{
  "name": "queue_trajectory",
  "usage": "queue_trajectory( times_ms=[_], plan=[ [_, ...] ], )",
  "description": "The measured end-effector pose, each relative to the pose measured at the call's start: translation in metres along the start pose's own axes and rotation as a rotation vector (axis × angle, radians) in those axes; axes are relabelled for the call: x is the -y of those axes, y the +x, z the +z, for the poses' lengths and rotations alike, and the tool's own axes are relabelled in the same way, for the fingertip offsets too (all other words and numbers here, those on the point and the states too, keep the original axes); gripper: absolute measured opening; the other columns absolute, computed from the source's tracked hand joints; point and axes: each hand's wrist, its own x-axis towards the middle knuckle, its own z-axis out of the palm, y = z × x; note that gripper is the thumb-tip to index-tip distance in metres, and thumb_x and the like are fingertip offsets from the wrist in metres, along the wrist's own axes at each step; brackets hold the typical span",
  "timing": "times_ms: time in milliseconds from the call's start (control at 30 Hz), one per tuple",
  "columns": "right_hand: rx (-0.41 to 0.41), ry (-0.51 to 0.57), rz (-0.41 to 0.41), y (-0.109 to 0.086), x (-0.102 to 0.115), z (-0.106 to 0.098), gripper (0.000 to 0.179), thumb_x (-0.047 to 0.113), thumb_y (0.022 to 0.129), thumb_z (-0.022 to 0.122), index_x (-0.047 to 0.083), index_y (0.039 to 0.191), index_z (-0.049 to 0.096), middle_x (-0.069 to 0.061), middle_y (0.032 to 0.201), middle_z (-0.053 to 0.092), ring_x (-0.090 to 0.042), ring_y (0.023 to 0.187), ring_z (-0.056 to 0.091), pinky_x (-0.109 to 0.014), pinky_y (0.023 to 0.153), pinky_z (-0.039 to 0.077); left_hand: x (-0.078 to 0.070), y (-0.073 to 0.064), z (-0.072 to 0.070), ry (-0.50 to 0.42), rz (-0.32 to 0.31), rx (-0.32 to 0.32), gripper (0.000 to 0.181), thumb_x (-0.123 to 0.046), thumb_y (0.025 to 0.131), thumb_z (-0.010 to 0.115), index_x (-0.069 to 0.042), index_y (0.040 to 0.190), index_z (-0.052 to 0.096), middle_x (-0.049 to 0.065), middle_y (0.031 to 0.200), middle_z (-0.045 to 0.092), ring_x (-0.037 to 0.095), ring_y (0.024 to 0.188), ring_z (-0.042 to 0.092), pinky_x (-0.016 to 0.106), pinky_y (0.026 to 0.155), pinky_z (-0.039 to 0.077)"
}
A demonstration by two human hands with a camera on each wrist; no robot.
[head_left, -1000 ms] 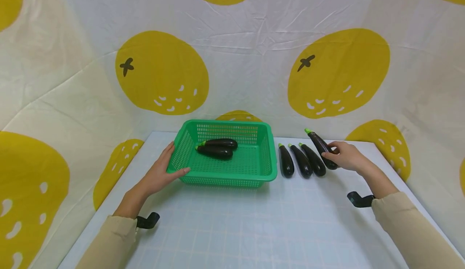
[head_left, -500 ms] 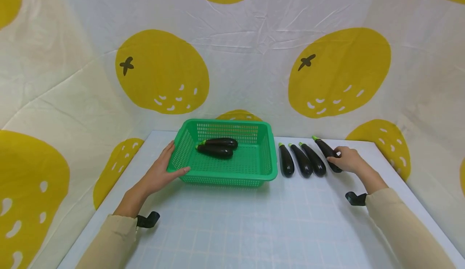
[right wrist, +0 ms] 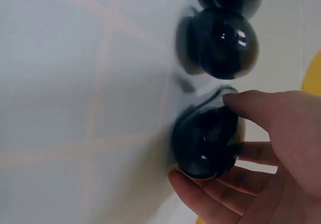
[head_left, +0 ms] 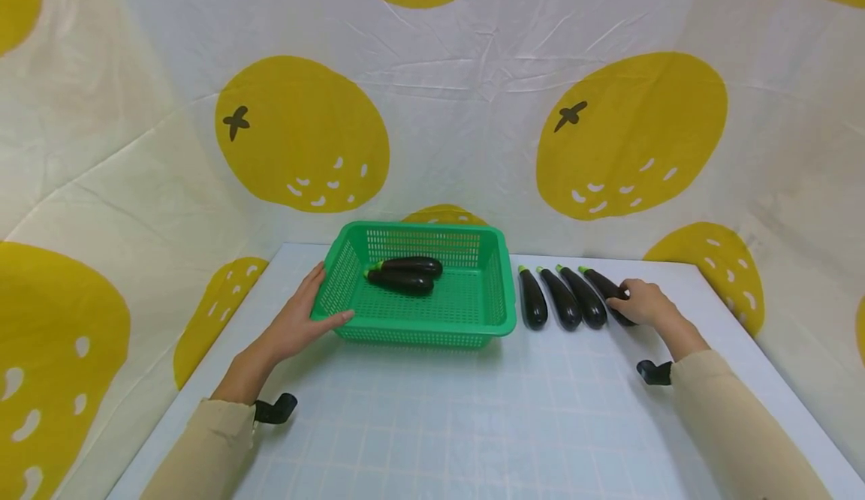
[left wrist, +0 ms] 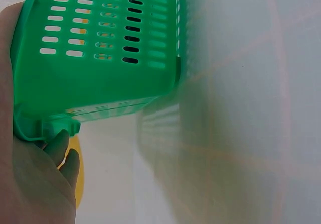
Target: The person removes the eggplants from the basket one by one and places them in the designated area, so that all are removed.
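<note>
- The held eggplant (head_left: pixel 601 284) is gripped at its thick end by the right hand (head_left: pixel 645 302), between thumb and fingers, with the gap filled by the fruit.
- It is placed at the right end of a row, its green stem pointed toward the cloth (head_left: pixel 466 132); whether the table (head_left: pixel 432 425) is touched cannot be told.
- Just to its left, three eggplants (head_left: pixel 561 301) are lined up, stems pointed the same way; a narrow gap is seen beside the nearest.
- The basket (head_left: pixel 432 328), green and slotted, is touched at its left end by the left hand (head_left: pixel 293 323), thumb spread wide from the fingers and laid over the near rim.
- Two eggplants (head_left: pixel 400 281) are contained in it, laid side by side, stems leftward.
</note>
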Motion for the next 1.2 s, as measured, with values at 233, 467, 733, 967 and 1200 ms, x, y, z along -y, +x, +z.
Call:
queue_trajectory(
  times_ms=[233, 467, 733, 967, 1200],
  plan=[
    [0.0, 0.003, 0.013, -0.003, 0.006, -0.002, 0.064, 0.034, 0.099, 0.062, -0.019, 0.131, 0.048, -0.042, 0.123, 0.054, -0.05, 0.104, 0.054, -0.067, 0.094, 0.047, 0.0, 0.0, -0.001, -0.014, 0.011, -0.007, 0.109, -0.06, 0.092, 0.068, -0.01, 0.166, 0.006, 0.008, 0.172, 0.003, 0.039, 0.156, 0.012, 0.07, 0.117, 0.02],
    [0.001, -0.002, 0.017, -0.008, 0.007, -0.004, 0.067, 0.038, 0.1, 0.061, -0.019, 0.131, 0.048, -0.043, 0.123, 0.054, -0.05, 0.105, 0.055, -0.066, 0.091, 0.048, 0.0, 0.0, 0.001, -0.02, 0.007, -0.005, 0.108, -0.06, 0.092, 0.068, -0.012, 0.166, 0.006, 0.006, 0.173, 0.002, 0.038, 0.156, 0.012, 0.07, 0.117, 0.02],
    [0.004, -0.015, -0.014, -0.021, 0.009, -0.014, 0.068, 0.037, 0.1, 0.061, -0.019, 0.134, 0.045, -0.041, 0.119, 0.056, -0.049, 0.102, 0.059, -0.063, 0.085, 0.051, -0.001, 0.0, 0.002, -0.02, 0.003, 0.0, 0.109, -0.061, 0.091, 0.068, -0.011, 0.166, 0.007, 0.006, 0.173, 0.002, 0.038, 0.156, 0.012, 0.07, 0.117, 0.02],
    [-0.01, -0.016, -0.05, -0.031, 0.019, -0.026, 0.068, 0.036, 0.099, 0.063, -0.017, 0.136, 0.045, -0.039, 0.116, 0.058, -0.048, 0.099, 0.06, -0.063, 0.083, 0.052, -0.003, -0.001, 0.0, -0.011, 0.002, -0.002, 0.109, -0.061, 0.091, 0.068, -0.01, 0.166, 0.007, 0.007, 0.173, 0.002, 0.039, 0.156, 0.012, 0.07, 0.117, 0.02],
    [-0.033, -0.006, -0.157, -0.04, 0.041, -0.032, 0.063, 0.035, 0.1, 0.064, -0.014, 0.135, 0.05, -0.033, 0.111, 0.063, -0.041, 0.092, 0.063, -0.056, 0.078, 0.056, -0.002, -0.001, 0.0, -0.014, 0.006, -0.005, 0.109, -0.061, 0.091, 0.068, -0.011, 0.166, 0.007, 0.007, 0.173, 0.002, 0.038, 0.156, 0.012, 0.07, 0.117, 0.02]
  ],
)
